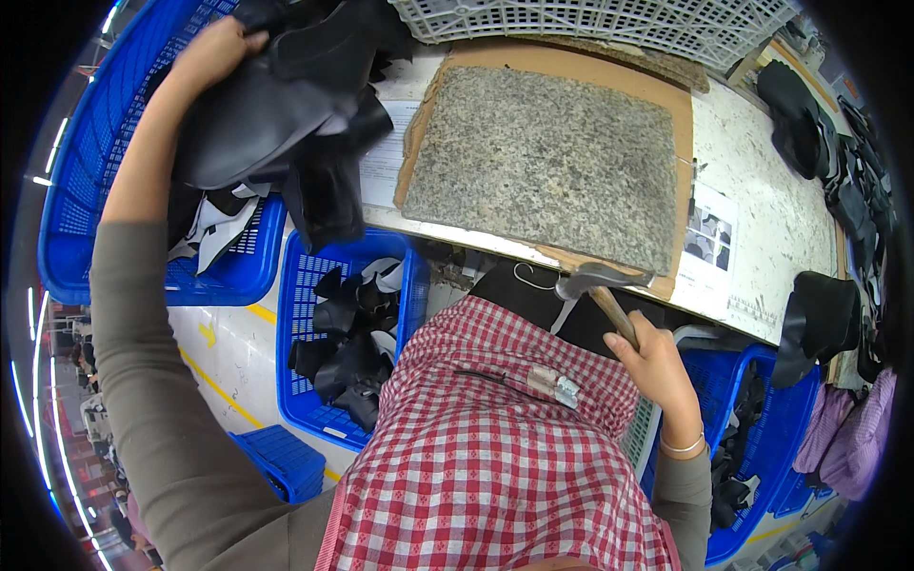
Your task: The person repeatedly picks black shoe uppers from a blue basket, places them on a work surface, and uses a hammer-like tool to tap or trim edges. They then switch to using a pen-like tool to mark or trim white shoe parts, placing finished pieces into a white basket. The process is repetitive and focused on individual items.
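Observation:
At the upper left my left hand [217, 55] is closed on the edge of a black leather piece [271, 119], among a heap of such pieces over a blue basket and the table's left edge. Some of its fingers are hidden by the dark material. In my right hand [655, 369] is a hammer [614, 312], gripped by its wooden handle, with its metal head at the table's front edge. Just beyond the hammer lies a speckled grey stone slab [547, 157] on a brown board [684, 190], apart from both hands.
A blue basket [71, 252] at the left holds black and white pieces; another blue basket [414, 295] stands below the table. A white plastic crate [590, 21] sits at the far edge. Printed sheets [709, 228] and hanging black pieces [821, 319] are at the right.

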Motion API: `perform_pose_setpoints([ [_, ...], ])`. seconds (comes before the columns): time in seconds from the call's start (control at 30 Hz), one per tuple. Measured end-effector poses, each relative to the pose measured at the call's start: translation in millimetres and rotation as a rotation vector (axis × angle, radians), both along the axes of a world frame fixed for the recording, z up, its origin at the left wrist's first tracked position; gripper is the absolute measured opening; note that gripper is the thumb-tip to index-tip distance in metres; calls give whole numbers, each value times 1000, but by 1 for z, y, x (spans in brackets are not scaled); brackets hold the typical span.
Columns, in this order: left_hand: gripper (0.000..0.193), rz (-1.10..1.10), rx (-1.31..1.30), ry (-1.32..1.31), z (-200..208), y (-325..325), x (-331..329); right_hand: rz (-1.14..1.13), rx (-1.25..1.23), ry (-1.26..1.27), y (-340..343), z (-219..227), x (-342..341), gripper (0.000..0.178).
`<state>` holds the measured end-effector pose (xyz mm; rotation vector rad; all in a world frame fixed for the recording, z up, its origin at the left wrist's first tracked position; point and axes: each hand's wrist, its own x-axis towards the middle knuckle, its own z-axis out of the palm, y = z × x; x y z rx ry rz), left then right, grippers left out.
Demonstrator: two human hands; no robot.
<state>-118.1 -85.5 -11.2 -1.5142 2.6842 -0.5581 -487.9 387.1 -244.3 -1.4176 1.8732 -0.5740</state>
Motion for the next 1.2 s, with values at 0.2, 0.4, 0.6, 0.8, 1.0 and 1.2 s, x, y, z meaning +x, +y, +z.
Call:
perform_pose_setpoints([
  [0.2, 35, -675, -1100, 143, -51, 100, -91, -39, -122, -64, -20, 5, 24, 30],
  [0.4, 71, -648, -331, 210, -209, 178, -168, -164, -189, 131, -24, -11, 18, 28],
  [0.6, 90, -515, -29, 444, -256, 190, -176, -243, -277, 274, -42, -17, 10, 30],
  [0.8, 63, -436, 608, 687, -248, 120, -173, -190, -321, 356, -67, 9, -2, 35],
  [1.0, 62, -430, 602, 819, -265, 136, -164, -233, -245, 496, -134, 19, 7, 41],
  [1.2, 63, -435, 597, 809, -273, 137, -167, -207, -215, 575, -144, 19, -5, 45],
])
